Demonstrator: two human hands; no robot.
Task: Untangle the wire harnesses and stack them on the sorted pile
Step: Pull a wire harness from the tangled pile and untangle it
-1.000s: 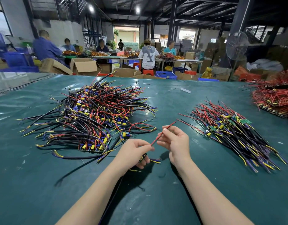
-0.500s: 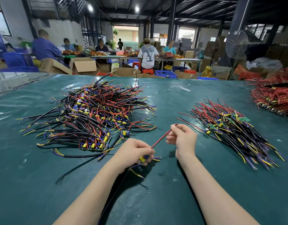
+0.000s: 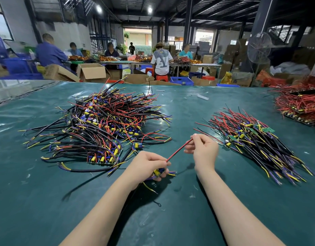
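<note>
View from the wearer's head, looking down over two bare forearms onto a dark green tabletop point(image 3: 179, 219). The left hand point(image 3: 146, 164) is near the middle of the view, its grip clamped around one wire harness point(image 3: 159, 172); the fingers curl over a small board with a yellow part; yellow and purple wire ends poke out to the right of the fist. A red wire point(image 3: 178, 150) of that harness runs straight up and to the right to the right hand point(image 3: 204, 150), whose grip is pinched on the wire's far end between thumb and fingertips; the hands are close together but not touching.

Beyond the left hand, to the left, lies the tangled heap point(image 3: 100, 125); it is a wide mound of black, red, yellow and purple wires crossing in all directions, with small boards bearing yellow parts along its near edge. Just beside the right hand, to the right, lies the sorted pile point(image 3: 256, 144); its harnesses lie roughly parallel, red ends pointing far left, yellow and purple ends fanning toward the near right. The held harness is between the two piles, touching neither.

At the far right edge sits a separate mass of red wires point(image 3: 302, 103); behind the tabletop are cardboard boxes point(image 3: 92, 71), a standing fan point(image 3: 258, 48) and several people working at long tables.
</note>
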